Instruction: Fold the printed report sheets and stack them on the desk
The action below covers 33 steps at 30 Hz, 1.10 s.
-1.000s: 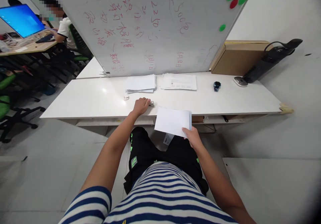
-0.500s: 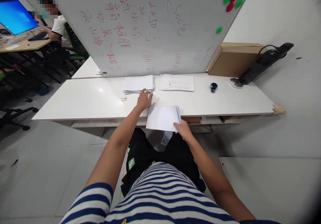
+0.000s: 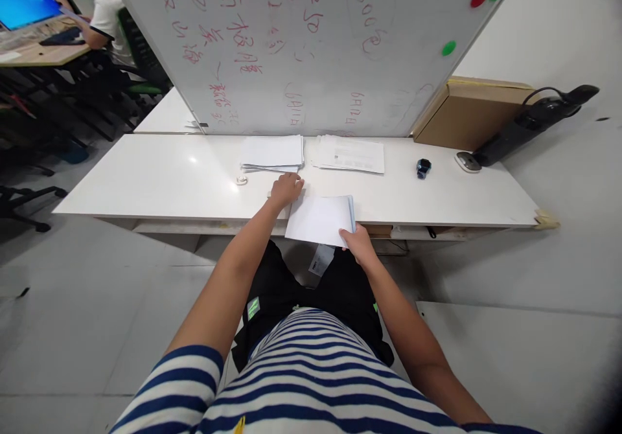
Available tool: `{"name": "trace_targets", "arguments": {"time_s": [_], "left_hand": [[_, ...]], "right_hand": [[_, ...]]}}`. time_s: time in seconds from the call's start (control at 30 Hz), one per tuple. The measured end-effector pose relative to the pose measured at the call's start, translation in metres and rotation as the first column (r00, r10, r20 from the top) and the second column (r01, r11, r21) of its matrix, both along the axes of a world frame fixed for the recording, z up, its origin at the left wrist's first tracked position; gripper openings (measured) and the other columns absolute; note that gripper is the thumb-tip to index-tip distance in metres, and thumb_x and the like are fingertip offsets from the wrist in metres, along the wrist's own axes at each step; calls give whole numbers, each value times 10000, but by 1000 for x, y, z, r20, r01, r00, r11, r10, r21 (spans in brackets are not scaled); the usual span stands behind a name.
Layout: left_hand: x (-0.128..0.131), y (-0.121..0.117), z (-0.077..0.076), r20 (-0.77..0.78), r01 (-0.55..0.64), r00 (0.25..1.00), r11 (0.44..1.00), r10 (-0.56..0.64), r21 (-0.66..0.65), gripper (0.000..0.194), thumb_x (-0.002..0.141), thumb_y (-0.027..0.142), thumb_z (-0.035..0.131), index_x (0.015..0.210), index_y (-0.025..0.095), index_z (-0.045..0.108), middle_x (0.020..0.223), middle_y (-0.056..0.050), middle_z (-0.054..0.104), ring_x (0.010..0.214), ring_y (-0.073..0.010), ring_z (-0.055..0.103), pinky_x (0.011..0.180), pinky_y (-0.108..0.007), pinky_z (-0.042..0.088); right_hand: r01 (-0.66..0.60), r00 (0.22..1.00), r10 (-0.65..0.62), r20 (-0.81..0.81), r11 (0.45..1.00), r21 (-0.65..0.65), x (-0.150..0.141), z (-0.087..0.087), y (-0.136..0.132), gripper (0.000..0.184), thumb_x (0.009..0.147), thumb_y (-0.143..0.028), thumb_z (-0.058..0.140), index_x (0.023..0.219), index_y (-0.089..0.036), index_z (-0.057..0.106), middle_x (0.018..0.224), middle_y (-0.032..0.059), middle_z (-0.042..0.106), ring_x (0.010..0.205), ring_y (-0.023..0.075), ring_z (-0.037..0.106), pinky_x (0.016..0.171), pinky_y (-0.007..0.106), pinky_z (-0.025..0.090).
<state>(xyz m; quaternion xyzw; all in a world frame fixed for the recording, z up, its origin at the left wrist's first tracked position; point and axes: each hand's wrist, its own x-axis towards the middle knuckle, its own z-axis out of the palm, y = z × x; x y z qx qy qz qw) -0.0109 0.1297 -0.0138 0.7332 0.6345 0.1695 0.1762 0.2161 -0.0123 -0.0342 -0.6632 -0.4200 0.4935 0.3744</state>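
My right hand (image 3: 358, 243) grips the lower right corner of a stack of white paper sheets (image 3: 318, 219), thumb on top. Bluish edges show along the stack's right side, and it extends over the desk's front edge. Just above its upper left corner is my left hand (image 3: 287, 189), palm down with curled fingers; whatever they hold is hidden. A small pale end shows beside the left wrist. Behind that hand lies a pile of white papers (image 3: 272, 151), and to its right another pile with a printed top sheet (image 3: 357, 155). A small white object (image 3: 241, 180) rests left of my hand.
A whiteboard (image 3: 311, 65) with red writing and magnets stands behind the white desk (image 3: 146, 188). On the right are a dark watch (image 3: 423, 168), a mouse (image 3: 468, 161), a black bottle (image 3: 529, 126) and a cardboard box (image 3: 466, 116). Another person (image 3: 109, 26) sits far left.
My left hand has drawn back from the left paper pile toward the held stack, its fingers more curled. My right hand still grips the stack. The camera view has tilted slightly downward.
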Motion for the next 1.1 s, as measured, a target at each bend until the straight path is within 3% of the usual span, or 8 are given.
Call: {"name": "trace_targets", "arguments": {"time_s": [0.43,0.73,1.0,1.1], "left_hand": [[8,-1,1,-140,27,990,999,-30,-24,416,942,347,251,1177,186,554,1300,-141,488,1177,-315,422,931,-478,356],[17,-1,-8,-221,44,975,998,-32,46,391,939,287,266,1211,159,517,1301,-171,459,1205,-344,363,957,-533,295],[6,1,2,-148,13,989,1000,-14,-6,414,936,408,283,1149,205,574,1306,-125,510,1171,-318,441,922,-466,364],[4,0,8,-61,-5,998,1000,4,-14,429,930,483,303,1021,215,624,1187,-101,604,1105,-289,509,926,-428,368]], "right_hand": [[-42,994,41,98,999,13,8,1,7,263,670,-265,567,911,-163,596,700,34,611,500,154,545,352,248,444],[-33,990,30,138,999,22,4,-10,1,294,702,-299,554,954,-154,598,766,59,636,506,145,543,365,235,440],[-58,982,51,180,998,34,-1,4,-2,392,712,-303,512,1056,-132,590,890,108,647,613,183,584,414,250,465],[-67,973,47,226,994,83,1,4,-7,364,721,-303,497,1017,-125,612,861,101,658,646,190,591,508,274,497]]}}
